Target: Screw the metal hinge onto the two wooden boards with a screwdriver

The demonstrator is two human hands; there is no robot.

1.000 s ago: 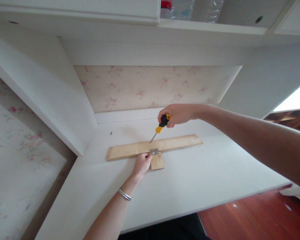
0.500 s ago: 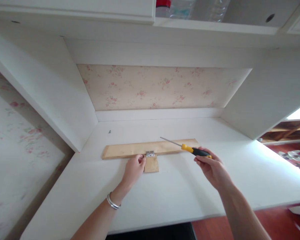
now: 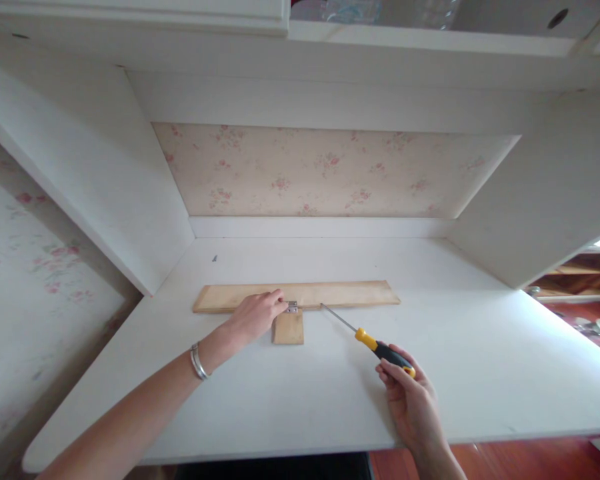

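Note:
A long wooden board (image 3: 347, 293) lies across the white desktop, and a short wooden piece (image 3: 289, 329) meets its near edge at a right angle. Over their joint sits a small metal hinge (image 3: 293, 307). My left hand (image 3: 253, 315) is at the hinge's left end with its fingertips pinched together; whatever they hold is too small or hidden. In my right hand (image 3: 411, 397) is a screwdriver (image 3: 366, 338) with a yellow and black handle, its shaft pointing up and left. The tip appears close to the long board's near edge, right of the hinge; contact is unclear.
Small dark metal pieces, perhaps screws, (image 3: 215, 258) lie on the desktop (image 3: 260, 400) behind the board. White side panels (image 3: 95, 160) enclose the desk, and an overhead shelf (image 3: 430, 40) holds clear plastic items. Red flooring (image 3: 480, 460) shows below the front edge.
My left hand has moved from beside the short piece up to the hinge and long board. My right hand has come lower and nearer, bringing the screwdriver down. The view has shifted slightly.

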